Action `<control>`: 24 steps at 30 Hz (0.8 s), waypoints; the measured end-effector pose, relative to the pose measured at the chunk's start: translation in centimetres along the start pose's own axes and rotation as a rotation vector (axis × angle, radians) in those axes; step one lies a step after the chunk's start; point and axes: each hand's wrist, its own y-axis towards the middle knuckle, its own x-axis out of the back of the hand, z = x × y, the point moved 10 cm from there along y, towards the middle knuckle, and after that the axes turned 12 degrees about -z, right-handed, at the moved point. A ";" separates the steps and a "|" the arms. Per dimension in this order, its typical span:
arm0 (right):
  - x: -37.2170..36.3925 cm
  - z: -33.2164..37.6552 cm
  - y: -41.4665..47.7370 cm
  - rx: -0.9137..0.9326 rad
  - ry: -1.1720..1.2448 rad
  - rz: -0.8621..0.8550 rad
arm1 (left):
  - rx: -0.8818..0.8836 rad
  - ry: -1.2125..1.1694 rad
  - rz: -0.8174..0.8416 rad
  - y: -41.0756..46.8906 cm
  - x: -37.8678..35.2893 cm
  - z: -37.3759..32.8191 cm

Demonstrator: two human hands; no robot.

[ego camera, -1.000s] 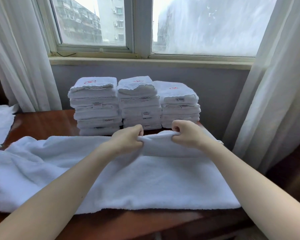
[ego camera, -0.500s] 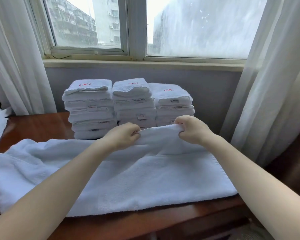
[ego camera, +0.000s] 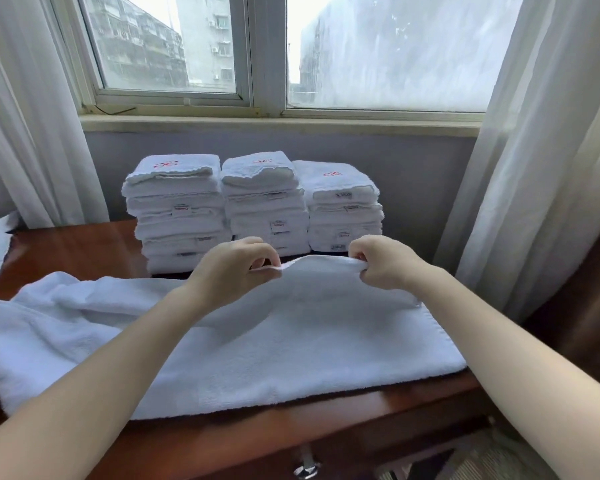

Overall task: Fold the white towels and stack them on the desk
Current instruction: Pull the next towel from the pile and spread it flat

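Left hand (ego camera: 232, 268) and right hand (ego camera: 383, 263) pinch far edge of spread white towel (ego camera: 291, 348) mid-frame, fingers curled on cloth, lifted likely to fold toward viewer, folded stacks (ego camera: 253, 206) behind

Across the top of my view I see a two-pane window (ego camera: 261, 46), with grey apartment blocks (ego camera: 142, 46) beyond the glass. A pale sill (ego camera: 278, 124) runs under it, above a grey wall (ego camera: 413, 164). A sheer left curtain (ego camera: 25, 116) and right curtain (ego camera: 541, 150) hang at the frame's edges. Textured carpet (ego camera: 492, 459) shows at lower right.
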 end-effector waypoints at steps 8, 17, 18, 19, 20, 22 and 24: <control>-2.2 0.7 -3.5 -0.004 -0.039 0.261 | 0.098 0.028 0.309 -3.9 -3.0 -0.1; -2.1 3.6 -8.0 -0.173 -0.006 0.132 | 0.181 0.089 0.319 -7.4 -4.2 -1.2; -2.6 4.2 -8.5 -0.173 -0.024 0.105 | 0.189 0.090 0.284 -7.5 -4.1 -1.3; -3.3 4.7 -9.0 -0.175 -0.041 0.101 | 0.196 0.085 0.249 -7.5 -4.0 -1.5; -4.2 5.1 -9.4 -0.179 -0.051 0.113 | 0.205 0.073 0.216 -7.6 -4.0 -1.5; -5.9 5.3 -9.8 -0.171 -0.053 0.131 | 0.227 0.042 0.157 -7.7 -4.0 -1.6; -6.9 4.7 -9.6 -0.162 -0.014 0.126 | 0.246 0.029 0.111 -7.7 -4.1 -1.6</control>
